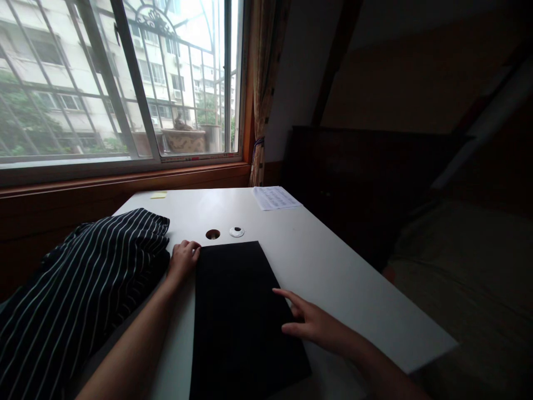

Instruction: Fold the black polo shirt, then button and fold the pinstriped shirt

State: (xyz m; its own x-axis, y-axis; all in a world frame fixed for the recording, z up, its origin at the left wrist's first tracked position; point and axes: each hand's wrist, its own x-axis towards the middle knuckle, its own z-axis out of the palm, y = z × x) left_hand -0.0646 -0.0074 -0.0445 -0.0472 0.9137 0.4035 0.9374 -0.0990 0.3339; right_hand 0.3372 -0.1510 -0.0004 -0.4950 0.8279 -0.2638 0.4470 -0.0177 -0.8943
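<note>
A flat black rectangular sheet (pixel 237 311) lies lengthwise on the white table (pixel 333 278); whether it is cloth or something stiffer I cannot tell. At its far left corner is my left hand (pixel 183 262), with fingers curled and closed on the corner. My right hand (pixel 306 321) is open over the sheet's right edge, its index finger stretched out and its thumb apart, holding nothing. Left of my left arm lies a rumpled black cloth with white stripes (pixel 104 261).
Beyond the sheet are a round hole (pixel 212 234) in the tabletop and a white ring-shaped cover (pixel 237 231). Printed papers (pixel 277 198) lie at the far right corner, and a yellow note (pixel 159 195) at the far left. A barred window and tied curtain (pixel 260 111) stand behind.
</note>
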